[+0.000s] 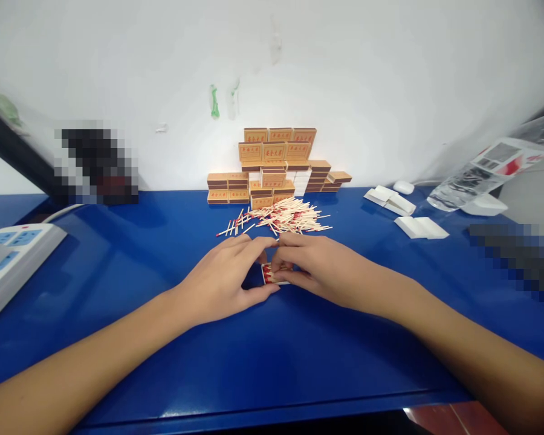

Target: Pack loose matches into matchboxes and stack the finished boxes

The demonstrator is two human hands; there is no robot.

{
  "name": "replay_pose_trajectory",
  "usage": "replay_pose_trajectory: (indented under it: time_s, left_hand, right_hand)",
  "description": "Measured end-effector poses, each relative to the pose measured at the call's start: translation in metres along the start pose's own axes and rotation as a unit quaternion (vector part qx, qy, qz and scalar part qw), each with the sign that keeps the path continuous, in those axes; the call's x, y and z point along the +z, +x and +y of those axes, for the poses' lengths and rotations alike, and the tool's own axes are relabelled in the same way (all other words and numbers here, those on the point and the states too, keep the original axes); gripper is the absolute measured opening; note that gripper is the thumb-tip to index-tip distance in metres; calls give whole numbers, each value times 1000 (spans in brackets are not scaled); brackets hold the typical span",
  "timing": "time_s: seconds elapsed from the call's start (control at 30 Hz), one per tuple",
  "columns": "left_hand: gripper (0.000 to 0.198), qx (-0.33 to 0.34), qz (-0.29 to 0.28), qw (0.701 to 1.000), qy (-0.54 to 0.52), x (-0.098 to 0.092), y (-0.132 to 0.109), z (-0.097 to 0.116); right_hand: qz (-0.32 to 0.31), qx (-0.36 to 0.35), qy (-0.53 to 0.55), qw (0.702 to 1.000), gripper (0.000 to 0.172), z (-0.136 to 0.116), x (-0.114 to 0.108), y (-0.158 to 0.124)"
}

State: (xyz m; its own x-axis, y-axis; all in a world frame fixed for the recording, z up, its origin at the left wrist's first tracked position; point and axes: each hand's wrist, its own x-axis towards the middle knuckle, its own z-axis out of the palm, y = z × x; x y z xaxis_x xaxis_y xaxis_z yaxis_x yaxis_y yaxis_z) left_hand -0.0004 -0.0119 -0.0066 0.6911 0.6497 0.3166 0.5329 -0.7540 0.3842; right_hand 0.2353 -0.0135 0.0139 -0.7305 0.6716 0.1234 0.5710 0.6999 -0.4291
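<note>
A small white matchbox tray [281, 283] lies on the blue table in front of me, with red-tipped matches [268, 275] in it. My left hand [224, 275] is curved around the tray's left end, thumb at the near side and fingers at the far side. The fingers of my right hand [320, 260] are bent down into the tray, closed on the matches there, and they hide its right part. Just beyond both hands is a loose heap of matches [294, 214], with several strays to its left.
Matchboxes [274, 151] are stacked against the wall behind the heap. Folded white card pieces [421, 228], a white case [403, 187] and a clear plastic bottle [457, 175] lie at the right. A power strip [31, 254] sits at the left.
</note>
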Motion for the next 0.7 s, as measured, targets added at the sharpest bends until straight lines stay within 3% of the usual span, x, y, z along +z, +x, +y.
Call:
replay_pose_trajectory:
  time_s: [0.27, 0.47, 0.7]
  left_hand:
    - [60, -2, 9, 1000, -11, 0, -2, 0]
    - [64, -5, 12, 1000, -12, 0, -1, 2]
    - [66, -9, 2, 1000, -17, -2, -2, 1]
  right_hand:
    - [-26, -4, 21, 999, 18, -2, -7, -2]
    - [12, 9, 19, 1000, 8, 1, 0, 2]
    - [-11, 25, 6, 1000, 16, 0, 3, 2]
